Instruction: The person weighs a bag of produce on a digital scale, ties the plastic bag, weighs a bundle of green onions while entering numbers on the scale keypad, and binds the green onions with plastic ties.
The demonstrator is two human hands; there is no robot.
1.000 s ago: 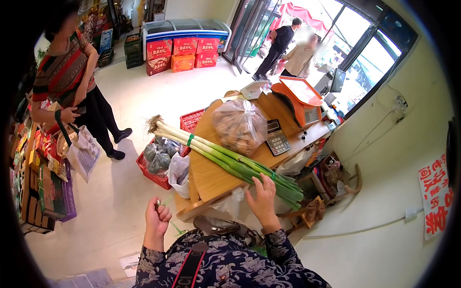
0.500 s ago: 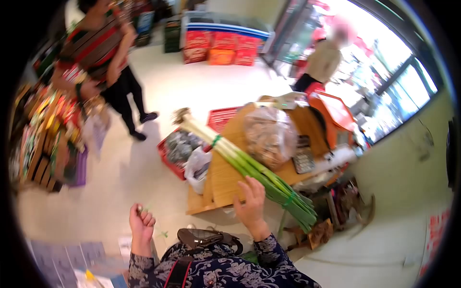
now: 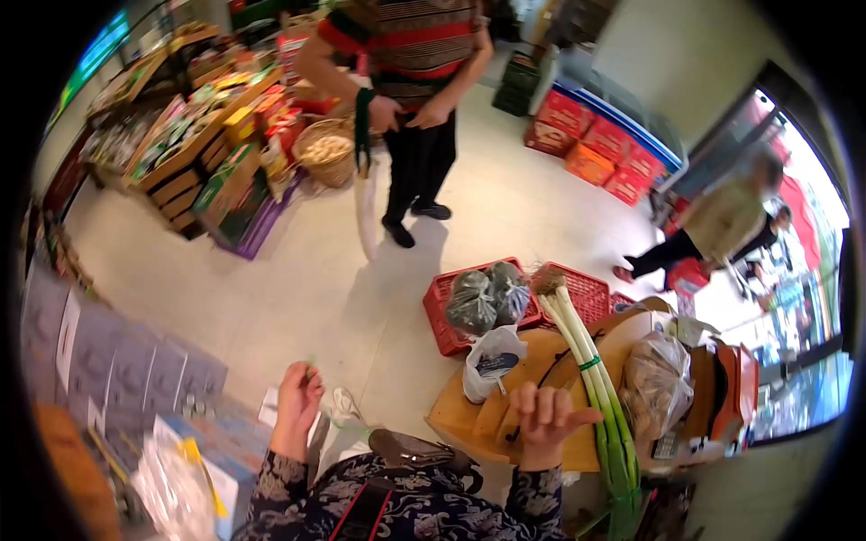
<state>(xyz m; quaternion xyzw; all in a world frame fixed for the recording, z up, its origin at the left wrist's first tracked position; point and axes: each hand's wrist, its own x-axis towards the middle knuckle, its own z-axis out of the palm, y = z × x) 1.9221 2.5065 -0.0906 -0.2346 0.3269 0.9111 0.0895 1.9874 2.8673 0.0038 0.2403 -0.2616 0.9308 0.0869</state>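
Observation:
My left hand (image 3: 300,397) is a loose fist in front of my body, at the lower left. A small greenish bit shows at its top, too small to name. My right hand (image 3: 544,424) is raised over the wooden table (image 3: 456,417), thumb stretched out sideways and fingers partly bent, holding nothing. Just right of it lies a long bunch of large green onions (image 3: 606,397), tied with green bands, roots pointing away. Beside the bunch sits a clear plastic bag (image 3: 658,379) with brownish contents. A white plastic bag (image 3: 494,361) stands at the table's left edge.
Red crates (image 3: 442,311) holding dark bagged goods stand beyond the table. A person in a striped shirt (image 3: 419,45) faces me, with a white-and-green item hanging at one arm. Another person (image 3: 726,221) is near the doorway. Produce shelves (image 3: 194,140) line the left; grey boxes (image 3: 117,352) stand nearer.
My view has swung left, so the table and onions sit farther right. My right hand has come away from the onions, thumb now out. The striped-shirt person now faces me, hands together at the waist.

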